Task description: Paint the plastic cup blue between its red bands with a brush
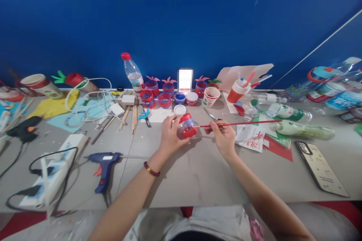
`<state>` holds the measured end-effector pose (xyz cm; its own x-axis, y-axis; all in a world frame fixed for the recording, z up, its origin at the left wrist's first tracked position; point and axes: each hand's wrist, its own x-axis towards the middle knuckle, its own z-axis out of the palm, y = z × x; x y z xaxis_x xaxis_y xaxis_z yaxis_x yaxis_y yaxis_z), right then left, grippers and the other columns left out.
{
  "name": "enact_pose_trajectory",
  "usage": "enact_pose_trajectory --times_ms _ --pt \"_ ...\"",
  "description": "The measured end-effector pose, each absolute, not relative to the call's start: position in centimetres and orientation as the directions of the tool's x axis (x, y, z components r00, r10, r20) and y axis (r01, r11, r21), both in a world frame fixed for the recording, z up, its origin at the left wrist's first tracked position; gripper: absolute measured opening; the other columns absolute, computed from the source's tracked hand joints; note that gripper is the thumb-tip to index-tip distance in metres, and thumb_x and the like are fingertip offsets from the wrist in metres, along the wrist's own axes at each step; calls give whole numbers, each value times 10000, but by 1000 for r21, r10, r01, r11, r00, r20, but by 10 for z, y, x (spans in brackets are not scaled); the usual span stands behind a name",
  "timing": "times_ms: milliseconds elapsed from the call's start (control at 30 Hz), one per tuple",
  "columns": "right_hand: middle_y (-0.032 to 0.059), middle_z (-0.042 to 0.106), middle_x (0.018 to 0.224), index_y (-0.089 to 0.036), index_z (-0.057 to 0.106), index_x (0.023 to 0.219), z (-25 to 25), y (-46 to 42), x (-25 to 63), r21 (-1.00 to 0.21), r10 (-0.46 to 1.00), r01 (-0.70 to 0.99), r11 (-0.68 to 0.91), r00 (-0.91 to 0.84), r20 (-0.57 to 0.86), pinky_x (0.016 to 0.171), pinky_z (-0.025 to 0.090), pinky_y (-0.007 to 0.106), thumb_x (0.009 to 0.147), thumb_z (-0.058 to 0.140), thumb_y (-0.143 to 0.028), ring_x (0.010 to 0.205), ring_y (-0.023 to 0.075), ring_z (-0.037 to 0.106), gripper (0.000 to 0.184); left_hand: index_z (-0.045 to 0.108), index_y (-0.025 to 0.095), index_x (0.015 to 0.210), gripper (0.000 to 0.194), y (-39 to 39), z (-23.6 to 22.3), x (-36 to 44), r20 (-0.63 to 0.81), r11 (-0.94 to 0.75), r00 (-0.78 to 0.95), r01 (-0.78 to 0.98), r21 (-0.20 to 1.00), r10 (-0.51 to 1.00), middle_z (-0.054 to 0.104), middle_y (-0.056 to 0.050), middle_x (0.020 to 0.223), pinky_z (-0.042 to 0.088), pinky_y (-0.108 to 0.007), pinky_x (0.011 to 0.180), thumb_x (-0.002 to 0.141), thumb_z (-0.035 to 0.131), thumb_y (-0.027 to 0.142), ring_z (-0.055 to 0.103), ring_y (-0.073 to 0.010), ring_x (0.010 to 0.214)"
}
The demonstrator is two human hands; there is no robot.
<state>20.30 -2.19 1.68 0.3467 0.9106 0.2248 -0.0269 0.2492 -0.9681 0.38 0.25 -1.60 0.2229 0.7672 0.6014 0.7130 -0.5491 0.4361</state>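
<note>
My left hand [169, 133] is closed around a small clear container painted red and blue [187, 125], held just above the grey table [195, 175]. My right hand [223, 135] pinches a long thin red paintbrush [240, 123] whose tip touches the container's right side. A beaded bracelet [151, 170] sits on my left wrist. Just beyond the container lies a white lid [180, 109]. Behind it stands a row of several similar red-and-blue painted pieces [164, 99] and small paint pots [192, 98].
A blue glue gun [104, 163] and a white power strip [53, 175] lie at the left, with a black glue gun [24, 130] beyond. A phone [321, 167] lies at the right. Plastic bottles [288, 112], paper cups [238, 91], scissors [210, 115], wooden sticks [134, 115] and cables crowd the back.
</note>
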Motion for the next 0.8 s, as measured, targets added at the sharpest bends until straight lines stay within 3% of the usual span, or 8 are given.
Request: enact_pose_trajectory --times_ms 233,533,667,800 --pt "12 722 614 -192 597 752 12 -20 209 -971 900 19 239 372 229 585 595 286 793 725 -463 547 160 693 302 444 224 1345 828 3 -16 3 620 -558 215 708 432 754 483 -112 1242 434 -478 1030 628 821 389 498 -317 1183" --pt "12 719 589 -190 594 730 18 -17 216 -963 868 -18 268 438 233 546 583 271 773 743 -470 510 155 682 320 460 227 1339 838 3 -17 3 609 -545 201 704 456 768 491 -110 1241 432 -474 1021 600 828 371 500 -317 1185" --pt "6 727 604 -193 587 771 11 -20 212 -967 907 -75 244 371 200 549 579 266 792 744 -411 516 152 684 270 461 214 1346 839 3 -17 4 619 -558 217 709 432 755 495 -115 1221 438 -470 1006 609 826 380 506 -314 1161" --pt "17 732 612 -195 593 751 9 -24 206 -971 927 -21 236 303 219 547 582 270 805 727 -418 530 160 694 266 449 220 1362 842 3 -17 5 612 -560 234 716 417 755 493 -116 1228 439 -471 1002 626 818 398 512 -311 1148"
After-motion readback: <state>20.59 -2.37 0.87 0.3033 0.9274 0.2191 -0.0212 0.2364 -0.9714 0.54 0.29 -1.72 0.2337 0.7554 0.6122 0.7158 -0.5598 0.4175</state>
